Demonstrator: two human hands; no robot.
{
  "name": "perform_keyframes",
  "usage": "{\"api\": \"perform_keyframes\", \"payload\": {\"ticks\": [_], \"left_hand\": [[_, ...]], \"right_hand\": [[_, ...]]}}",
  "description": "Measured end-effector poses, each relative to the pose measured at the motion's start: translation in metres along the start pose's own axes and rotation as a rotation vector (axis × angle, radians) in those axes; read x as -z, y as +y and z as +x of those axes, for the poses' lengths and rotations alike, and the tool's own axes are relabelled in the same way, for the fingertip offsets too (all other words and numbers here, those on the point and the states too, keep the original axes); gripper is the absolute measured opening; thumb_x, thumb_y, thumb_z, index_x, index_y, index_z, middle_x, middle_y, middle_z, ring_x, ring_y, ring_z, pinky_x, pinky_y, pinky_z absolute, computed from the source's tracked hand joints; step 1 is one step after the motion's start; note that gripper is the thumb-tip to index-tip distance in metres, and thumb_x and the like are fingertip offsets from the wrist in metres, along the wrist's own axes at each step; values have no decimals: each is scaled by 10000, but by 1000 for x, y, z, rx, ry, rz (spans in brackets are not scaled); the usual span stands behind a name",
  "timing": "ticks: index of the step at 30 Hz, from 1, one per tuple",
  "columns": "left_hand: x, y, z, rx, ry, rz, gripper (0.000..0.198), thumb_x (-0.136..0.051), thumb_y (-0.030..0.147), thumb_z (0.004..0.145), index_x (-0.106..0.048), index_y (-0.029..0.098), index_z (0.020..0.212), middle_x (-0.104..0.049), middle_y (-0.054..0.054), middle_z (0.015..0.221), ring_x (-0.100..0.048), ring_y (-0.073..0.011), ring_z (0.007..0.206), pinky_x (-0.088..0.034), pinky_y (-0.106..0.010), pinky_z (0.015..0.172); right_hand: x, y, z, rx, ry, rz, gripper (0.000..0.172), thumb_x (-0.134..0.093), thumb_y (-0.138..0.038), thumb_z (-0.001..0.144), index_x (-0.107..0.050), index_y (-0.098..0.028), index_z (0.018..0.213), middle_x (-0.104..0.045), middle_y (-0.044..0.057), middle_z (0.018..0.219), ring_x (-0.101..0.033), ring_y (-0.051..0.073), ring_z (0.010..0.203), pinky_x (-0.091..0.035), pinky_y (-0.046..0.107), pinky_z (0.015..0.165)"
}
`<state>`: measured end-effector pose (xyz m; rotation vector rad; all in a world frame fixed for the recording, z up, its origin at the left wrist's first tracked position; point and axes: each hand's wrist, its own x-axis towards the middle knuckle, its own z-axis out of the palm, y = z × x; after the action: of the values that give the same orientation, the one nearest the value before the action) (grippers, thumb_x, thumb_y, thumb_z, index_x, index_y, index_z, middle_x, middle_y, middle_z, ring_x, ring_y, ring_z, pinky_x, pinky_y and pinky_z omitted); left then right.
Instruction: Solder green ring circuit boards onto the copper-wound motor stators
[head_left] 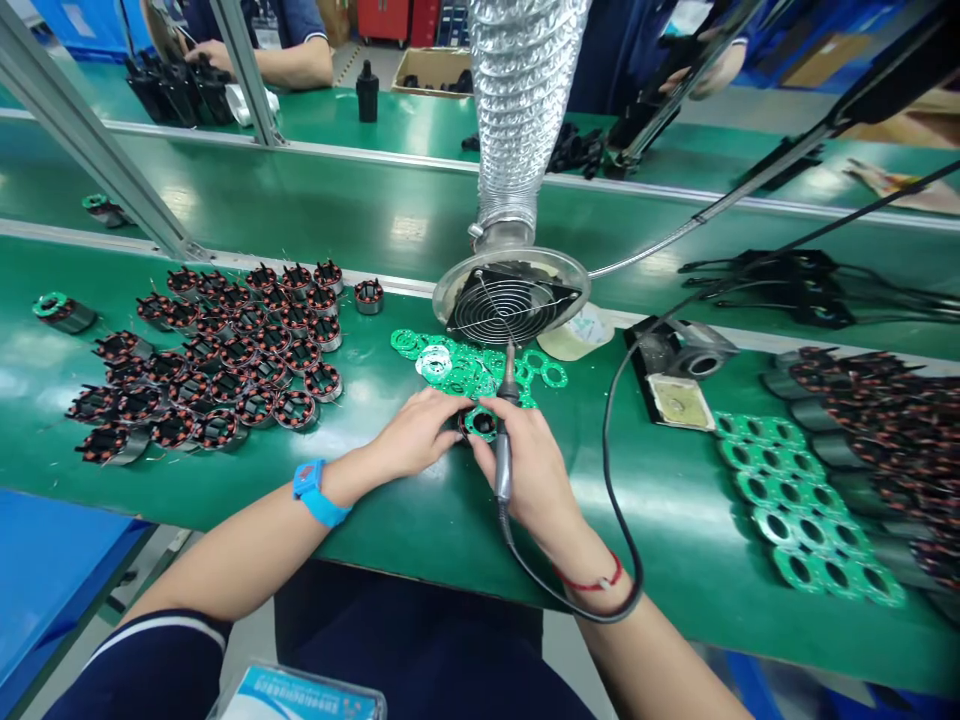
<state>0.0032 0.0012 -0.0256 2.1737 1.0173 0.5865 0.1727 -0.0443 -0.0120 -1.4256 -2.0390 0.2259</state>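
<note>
My right hand (531, 465) holds a soldering iron (503, 465) between its fingers, the tip pointing away from me and the cord trailing over the forearm. Its thumb and index finger also reach a motor stator with a green ring board (480, 424) on top. On the other side, my left hand (418, 432) has its fingers curled against that stator, which the fingers partly hide. Just beyond lies a loose pile of green ring-shaped circuit boards (461, 372). A fume extractor hood (512, 300) with a round grille hangs over the pile.
Many copper-wound stators (225, 350) stand at left, more (885, 430) at right beside a panel of green boards (810, 515). A soldering iron stand (679, 360) with a sponge tray and a solder roll (576, 332) sit behind. Across the bench, another person's arm (292, 65) shows.
</note>
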Motion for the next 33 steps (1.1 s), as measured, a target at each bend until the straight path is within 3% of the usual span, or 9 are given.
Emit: {"api": "perform_keyframes", "payload": {"ticks": [6,13,18,25,28,33], "left_hand": [[8,4,-5,-10,7,-71,365,-559,154,812,-515,165,1175,-593,-104,1134,-512,-238,1074,-440,-419,953],[-6,23,0,-65,35,-42,366,-595,266,827,-495,187,1169,-565,-109,1166,-506,-256,1105,-426,-441,970],[-14,29,1,-57,42,73,340,-531,246,876,-496,161,1203,-564,-117,1157,-518,-248,1094,-443,-425,966],[8,26,1,-109,-126,65,335,-516,211,876,-560,201,1208,-489,-124,1305,-487,-260,1215,-443,-440,1017],[10,25,2,-117,-171,44,339,-517,205,875,-560,214,1211,-477,-112,1349,-472,-248,1254,-432,-431,1038],[0,26,1,-85,-70,93,333,-516,219,867,-557,173,1194,-534,-130,1295,-504,-247,1220,-441,-427,1028]], "right_hand": [[-8,3,-17,-128,80,83,423,-603,-344,843,-488,-246,1238,-624,98,1103,-567,281,969,-477,488,855],[-13,5,-31,-146,73,190,518,-440,-121,836,-408,-282,1328,-559,76,1289,-528,257,1167,-449,494,949],[-15,5,-30,-187,135,217,462,-465,-125,848,-443,-275,1284,-602,68,1202,-563,240,1085,-468,465,915],[-20,5,-29,-226,266,215,432,-498,-155,840,-435,-227,1262,-596,64,956,-560,227,896,-497,455,837],[-20,7,-31,-247,221,260,415,-491,-163,846,-433,-239,1249,-603,47,929,-587,216,874,-504,441,830],[-10,11,-34,-290,139,377,426,-540,-203,841,-421,-246,1248,-634,45,964,-632,208,911,-513,405,846]]}}
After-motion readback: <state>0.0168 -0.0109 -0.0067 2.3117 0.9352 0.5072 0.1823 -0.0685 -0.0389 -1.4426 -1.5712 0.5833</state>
